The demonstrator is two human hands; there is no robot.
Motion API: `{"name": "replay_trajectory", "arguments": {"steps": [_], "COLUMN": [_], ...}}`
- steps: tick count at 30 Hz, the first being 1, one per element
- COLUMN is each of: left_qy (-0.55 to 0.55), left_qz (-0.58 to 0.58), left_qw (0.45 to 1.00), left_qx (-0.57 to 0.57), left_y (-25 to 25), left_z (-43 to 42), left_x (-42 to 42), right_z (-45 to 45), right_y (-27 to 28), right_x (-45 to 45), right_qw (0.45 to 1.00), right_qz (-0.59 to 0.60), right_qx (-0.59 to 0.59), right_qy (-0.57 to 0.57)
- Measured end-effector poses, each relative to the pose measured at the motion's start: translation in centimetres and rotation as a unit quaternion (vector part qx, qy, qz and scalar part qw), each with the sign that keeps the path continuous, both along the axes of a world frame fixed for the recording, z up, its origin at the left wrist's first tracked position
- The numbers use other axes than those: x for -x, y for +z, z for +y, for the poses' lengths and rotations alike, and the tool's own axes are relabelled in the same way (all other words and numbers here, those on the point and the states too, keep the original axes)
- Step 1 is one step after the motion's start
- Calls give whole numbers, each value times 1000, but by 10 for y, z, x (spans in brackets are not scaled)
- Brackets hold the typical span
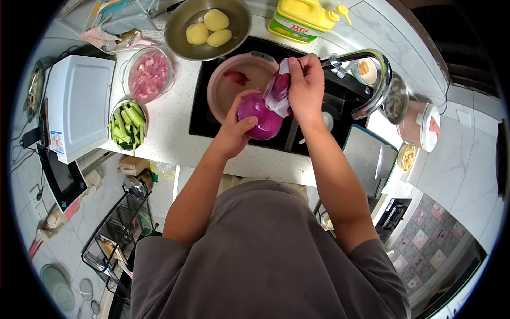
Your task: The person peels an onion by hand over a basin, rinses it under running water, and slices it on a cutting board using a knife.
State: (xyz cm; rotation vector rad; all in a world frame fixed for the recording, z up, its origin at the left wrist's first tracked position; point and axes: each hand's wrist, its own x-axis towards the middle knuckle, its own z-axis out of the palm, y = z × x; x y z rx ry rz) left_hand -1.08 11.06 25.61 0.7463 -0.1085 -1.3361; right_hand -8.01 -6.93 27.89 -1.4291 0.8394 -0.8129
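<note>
Grey shirt [271, 244], one. Left hand [237, 127]: fingers curled round one onion [262, 114], above the sink [198, 119]. Right hand [307, 93]: fingers pinching one skin [276, 91], against the onion. Basin [212, 90], one: one red scrap [236, 78]. Pan [178, 26], one: three potatoes [216, 20]. Glass bowl [171, 77], one: meat [149, 74], pieces uncounted. Desk [178, 106]: one heap of green sticks [128, 125].

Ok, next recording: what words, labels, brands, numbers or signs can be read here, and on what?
"立白", as best it reads: label of the yellow jug; its smaller print is too small to read.
Sticker on the white appliance: print too small to read.
Onion: no writing visible.
</note>
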Motion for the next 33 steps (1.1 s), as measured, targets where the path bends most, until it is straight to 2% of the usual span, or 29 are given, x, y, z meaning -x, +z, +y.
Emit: {"name": "replay_trajectory", "arguments": {"steps": [2, 3, 4, 6, 7, 10, 11, 12, 14, 16, 17, 18, 21, 23, 24, 26, 27, 29, 32, 33], "left_qy": [-16, -33, -34, -43, -33, 3, 0, -1, -22, -43, -67, -72, -41, -41, -42, -97, -98, -89, -54, -58], "left_qz": [8, 16, 15, 70, -2, 50, 52, 51, 56, 76, 97, 98, 124, 23, 23, 71, 70, 68, 120, 104], "left_qw": [1000, 999, 999, 996, 999, 996, 995, 995, 994, 995, 993, 992, 989, 991, 991, 990, 990, 992, 990, 992], "left_qx": [12, 24, 24, 20, -38, -76, -85, -84, -89, -55, -22, -22, -66, -125, -126, -67, -67, -62, -49, -51], "left_y": [-3, -5, 0, 14, 16, 7, 8, 10, 13, 6, 4, 6, 13, 12, 7, -2, -1, 3, -7, -15], "left_z": [5, 6, 9, 19, 21, 18, 15, 13, 11, 13, 14, 13, 9, 9, 10, 14, 13, 15, 16, 20], "left_x": [-3, -4, -6, -7, -2, 0, 0, -2, -4, -9, -8, -6, 0, 4, 4, -1, -1, 2, -3, -4], "right_z": [-12, -25, -42, -58, -54, -43, -37, -28, -12, 6, 4, 8, 11, 13, 15, 18, 18, 16, 18, 16], "right_y": [-9, -16, -18, -22, -19, -45, -49, -43, -19, 2, 10, 19, 17, 12, 13, 16, 15, 7, -3, -14], "right_x": [-5, -5, -2, 6, 8, 18, 22, 26, 32, 42, 45, 47, 51, 53, 52, 49, 47, 40, 21, 17], "right_qw": [969, 955, 959, 972, 979, 979, 972, 963, 962, 929, 914, 912, 935, 953, 953, 959, 959, 944, 933, 925], "right_qz": [134, 149, 205, 217, 181, 162, 164, 189, 47, -39, 36, 72, 84, 97, 97, 101, 100, 95, 54, 61], "right_qx": [199, 228, 137, 70, 95, 53, -9, 15, -107, -116, 82, 86, 100, 50, 49, 129, 130, 245, 307, 343], "right_qy": [-62, -117, -139, -60, -17, 110, 167, 193, 248, 349, 395, 395, 330, 282, 282, 232, 232, 201, 178, 151]}}
